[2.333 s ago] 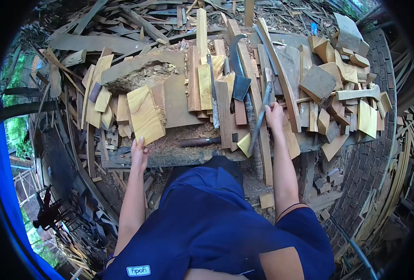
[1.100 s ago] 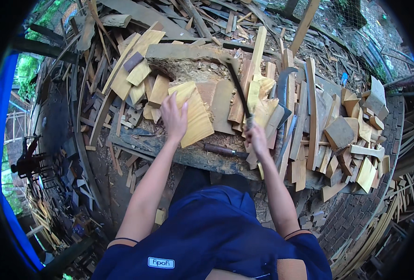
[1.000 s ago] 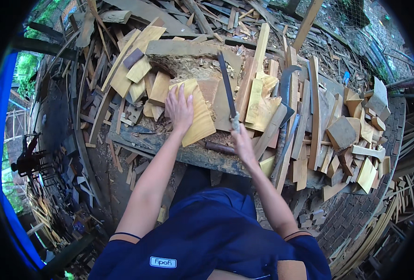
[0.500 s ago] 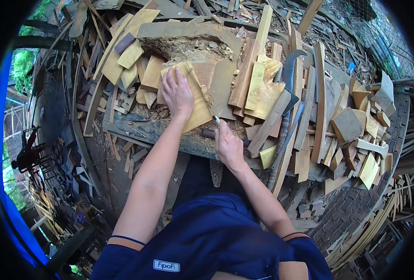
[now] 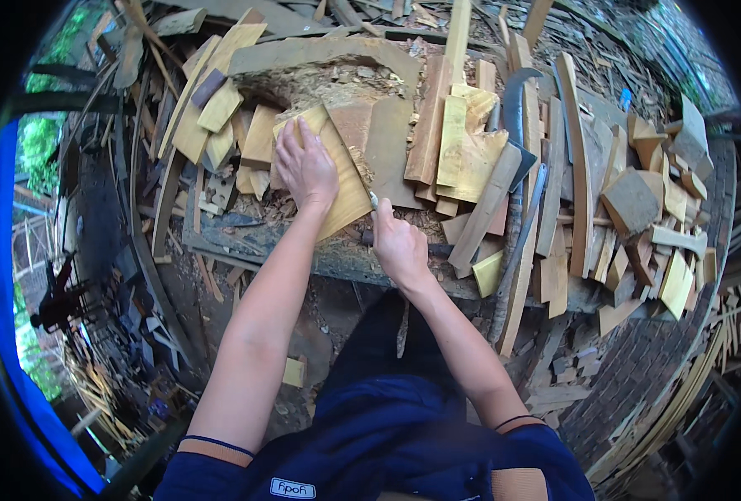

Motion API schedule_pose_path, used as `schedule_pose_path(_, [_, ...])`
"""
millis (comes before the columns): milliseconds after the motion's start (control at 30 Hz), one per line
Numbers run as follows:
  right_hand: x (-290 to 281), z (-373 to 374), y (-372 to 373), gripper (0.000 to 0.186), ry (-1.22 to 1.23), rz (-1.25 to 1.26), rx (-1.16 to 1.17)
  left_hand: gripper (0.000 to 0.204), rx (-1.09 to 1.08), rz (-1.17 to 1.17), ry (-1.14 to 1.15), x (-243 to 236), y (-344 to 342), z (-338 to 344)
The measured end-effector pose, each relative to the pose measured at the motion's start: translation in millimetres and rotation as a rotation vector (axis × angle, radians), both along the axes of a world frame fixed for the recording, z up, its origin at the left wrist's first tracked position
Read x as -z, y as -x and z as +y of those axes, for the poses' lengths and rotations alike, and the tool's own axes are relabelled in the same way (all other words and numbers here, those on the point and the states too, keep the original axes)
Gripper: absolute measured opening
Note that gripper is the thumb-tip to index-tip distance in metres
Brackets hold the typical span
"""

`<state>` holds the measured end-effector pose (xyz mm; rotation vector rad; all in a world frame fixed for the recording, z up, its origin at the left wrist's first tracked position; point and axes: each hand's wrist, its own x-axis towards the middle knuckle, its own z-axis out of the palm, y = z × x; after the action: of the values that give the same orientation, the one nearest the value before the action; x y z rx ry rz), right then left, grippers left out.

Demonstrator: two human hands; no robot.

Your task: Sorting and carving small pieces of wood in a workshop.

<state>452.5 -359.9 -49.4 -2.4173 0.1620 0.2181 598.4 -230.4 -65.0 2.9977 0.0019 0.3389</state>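
Note:
My left hand [image 5: 308, 167] lies flat, fingers apart, on a yellow wooden board [image 5: 345, 204] slanting across the bench's middle. My right hand [image 5: 400, 246] is closed on the pale handle [image 5: 374, 200] of a long, narrow dark tool, whose blade runs along the board's right edge, largely hard to make out. Partly hidden under this hand is a dark wooden-handled tool [image 5: 436, 250] lying on the bench. A hollowed, rough grey wood slab [image 5: 320, 63] sits just beyond the board.
The worn bench edge [image 5: 320, 265] crosses before my legs. Offcuts [image 5: 216, 108] are heaped at left, stacked strips [image 5: 425, 125] stand right of the board. Further right are a curved dark blade [image 5: 517, 92], long battens [image 5: 579, 167] and several blocks [image 5: 629, 200]. A blue tarp [image 5: 11, 351] hangs at far left.
Earlier my left hand gripped the board's near corner; it now presses on top. My right hand has swung the tool leftward and down to the board's edge. The view has shifted slightly.

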Motion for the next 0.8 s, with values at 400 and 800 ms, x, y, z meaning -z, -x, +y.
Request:
schedule_pose_path(400, [-7.2,-2.3,11.9,0.02,-0.001,-0.159,0.012,0.048,0.002,-0.031,0.049,4.4,1.3,2.0])
schedule_pose_path(800, [-13.3,-11.2,27.5,0.019,-0.036,-0.017,-0.026,0.048,0.003,-0.002,0.07,1.5,1.1,1.8])
